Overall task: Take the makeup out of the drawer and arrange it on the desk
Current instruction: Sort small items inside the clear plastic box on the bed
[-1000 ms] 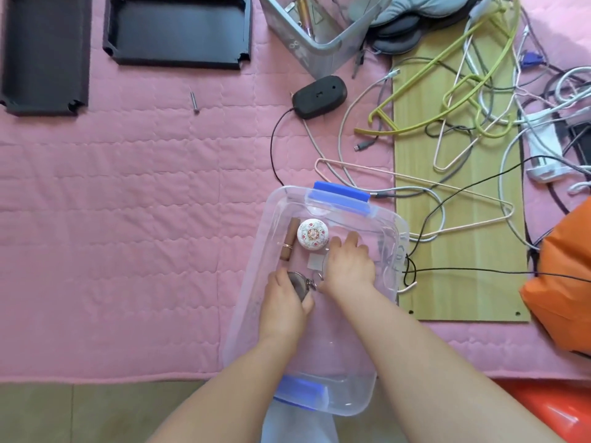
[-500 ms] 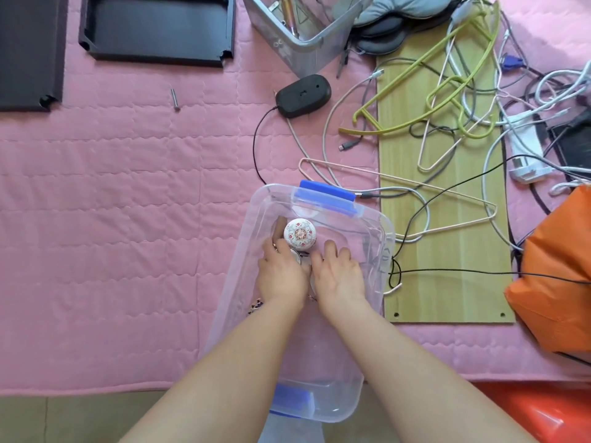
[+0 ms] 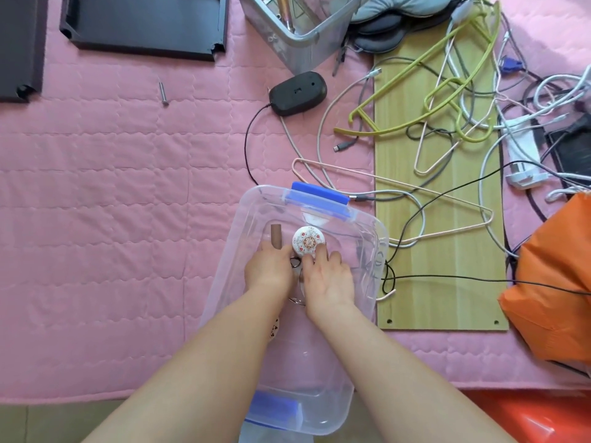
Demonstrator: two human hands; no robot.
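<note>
Since half a second ago little has moved: both hands stay low inside the clear plastic storage bin with blue latches [image 3: 379,238], side by side, and the brown cylindrical tube [image 3: 276,235] now shows more fully past the left fingers. Left hand [image 3: 268,270] lies palm down, fingers curled forward over small metal pieces; whether it grips them cannot be told. Right hand [image 3: 327,278] also palm down, fingers fairly straight, tips touching the near edge of the round white compact with red floral lid [image 3: 309,243]. A metal ring [image 3: 297,300] sits between the wrists. Compact and tube lie on the bin floor toward its far end, tube just left of compact. Bin rests on a pink quilted cover [image 3: 112,219]. Right of it, a pale wooden board [image 3: 447,298] carrying wire hangers and tangled cables. Farther off: black computer mouse [image 3: 298,93], small metal bolt [image 3: 163,94], black trays [image 3: 144,24], a grey bin [image 3: 303,33].
</note>
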